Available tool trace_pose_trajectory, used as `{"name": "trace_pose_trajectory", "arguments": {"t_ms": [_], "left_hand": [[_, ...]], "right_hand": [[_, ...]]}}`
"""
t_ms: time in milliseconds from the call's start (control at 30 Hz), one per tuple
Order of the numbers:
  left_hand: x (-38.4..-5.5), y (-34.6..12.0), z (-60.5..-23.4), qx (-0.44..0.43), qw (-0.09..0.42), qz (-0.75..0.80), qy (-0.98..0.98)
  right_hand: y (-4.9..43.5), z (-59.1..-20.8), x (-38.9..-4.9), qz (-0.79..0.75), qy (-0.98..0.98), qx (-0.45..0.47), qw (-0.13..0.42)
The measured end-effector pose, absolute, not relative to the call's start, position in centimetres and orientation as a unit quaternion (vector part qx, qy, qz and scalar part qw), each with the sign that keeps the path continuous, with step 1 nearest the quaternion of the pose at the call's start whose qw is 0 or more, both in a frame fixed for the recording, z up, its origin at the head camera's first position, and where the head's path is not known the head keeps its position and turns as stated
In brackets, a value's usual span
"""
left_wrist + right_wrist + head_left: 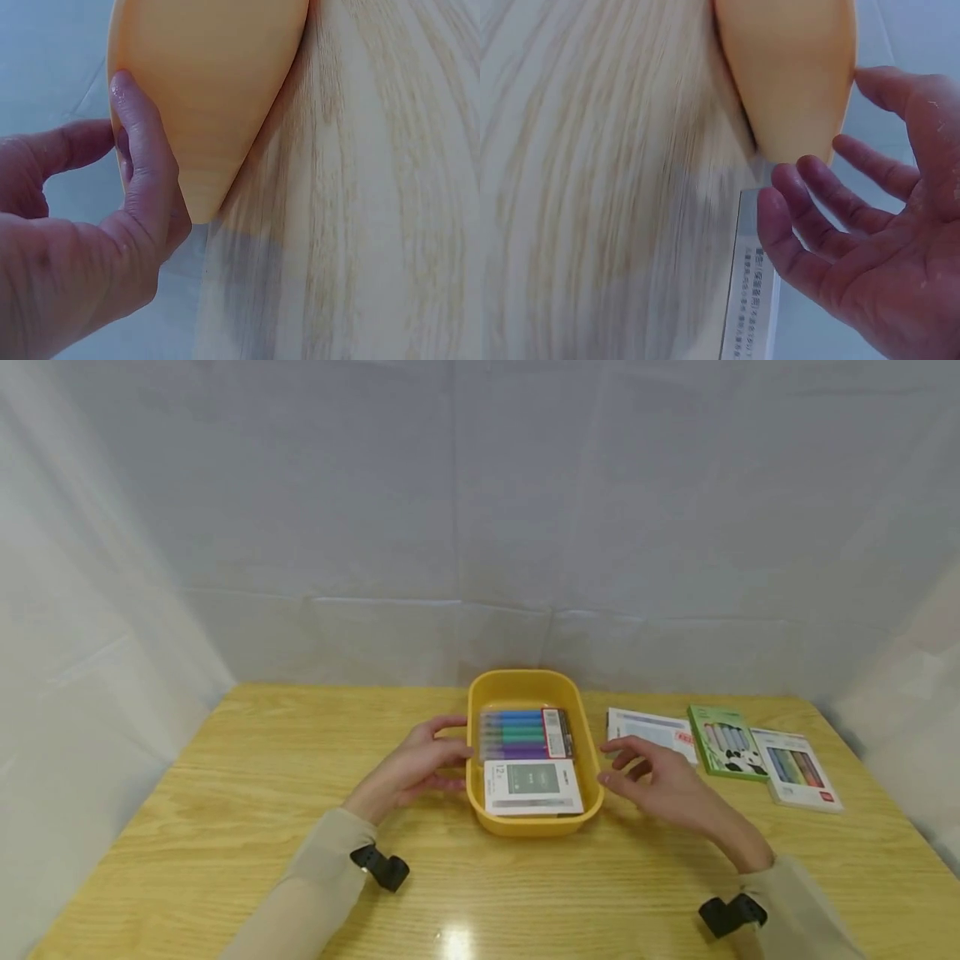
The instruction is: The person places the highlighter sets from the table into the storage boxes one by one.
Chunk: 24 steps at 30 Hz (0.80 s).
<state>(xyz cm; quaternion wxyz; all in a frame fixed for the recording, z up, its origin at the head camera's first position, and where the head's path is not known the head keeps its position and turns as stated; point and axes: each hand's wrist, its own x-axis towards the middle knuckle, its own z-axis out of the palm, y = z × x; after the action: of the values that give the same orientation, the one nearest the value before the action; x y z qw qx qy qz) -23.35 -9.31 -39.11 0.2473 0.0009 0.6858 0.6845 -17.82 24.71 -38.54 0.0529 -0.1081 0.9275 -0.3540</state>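
Observation:
A yellow plastic bin [536, 827] stands in the middle of the table in the head view. Inside it lie a clear pack of coloured pens [513, 735] and, nearer me, a white box [533, 788] with a green-grey label. My left hand [416, 767] touches the bin's left side, its fingertips against the outer wall and rim in the left wrist view. Beside the right side is my right hand [667, 783], fingers loosely bent and thumb tip at the rim. In the right wrist view its other fingertips hover by the bin's wall [791, 75].
Right of the bin lie a flat white pack [651, 727], partly behind my right hand, a green box with a panda [726, 742] and a white box with a coloured picture [797, 768]. A pale curtain [450, 527] hangs behind the wooden table [247, 777].

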Motion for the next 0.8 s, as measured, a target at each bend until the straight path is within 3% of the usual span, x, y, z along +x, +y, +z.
{"name": "trace_pose_trajectory", "arguments": {"t_ms": [400,800], "left_hand": [[-23.7,-9.5,-39.7,-0.004,0.254,0.687,0.681],[-23.8,-9.4,-39.5,-0.007,0.26,0.688,0.678]], "right_hand": [[25.8,-38.5,-18.3,-0.269,0.942,-0.191,-0.063],[28.2,-37.9,-19.7,-0.18,0.965,-0.178,-0.062]]}}
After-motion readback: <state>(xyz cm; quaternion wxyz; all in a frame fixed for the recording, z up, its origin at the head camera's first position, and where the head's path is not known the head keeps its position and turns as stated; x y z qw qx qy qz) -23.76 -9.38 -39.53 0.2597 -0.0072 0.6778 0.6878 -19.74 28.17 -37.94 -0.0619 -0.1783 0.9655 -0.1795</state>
